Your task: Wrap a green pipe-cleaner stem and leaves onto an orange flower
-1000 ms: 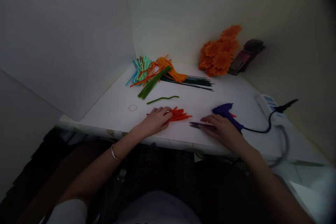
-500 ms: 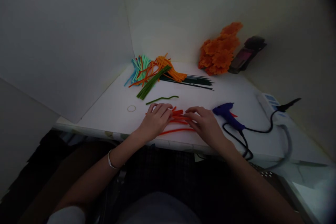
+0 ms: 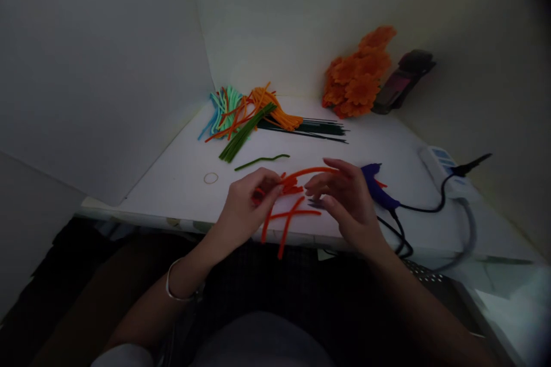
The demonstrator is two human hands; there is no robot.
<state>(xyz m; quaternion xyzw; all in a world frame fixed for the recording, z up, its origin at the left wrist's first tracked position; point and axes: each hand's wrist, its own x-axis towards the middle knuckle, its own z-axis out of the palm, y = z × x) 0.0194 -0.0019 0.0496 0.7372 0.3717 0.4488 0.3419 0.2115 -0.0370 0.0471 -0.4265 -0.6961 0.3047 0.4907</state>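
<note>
My left hand is closed, thumb and forefinger pinching an orange-red pipe cleaner that arcs up to the right. My right hand is curled with thumb and fingers apart; the pipe cleaner's far end passes at its forefinger. More orange-red pipe cleaners lie below and between the hands, some crossing and sticking out past the table's front edge. A short folded orange-red bunch rests beside the left fingertips. A dark pointed tip shows under the right hand; its kind is hidden.
Behind lie a single green pipe cleaner, a green bundle, orange ones, mint ones and dark stems. A rubber band lies left. Right are a blue glue gun, power strip, orange flowers and dark bottle.
The left hand has turned and now lifts a pipe cleaner. My right hand has shifted slightly right with its fingers raised. Some loose orange-red pieces now point toward me over the edge.
</note>
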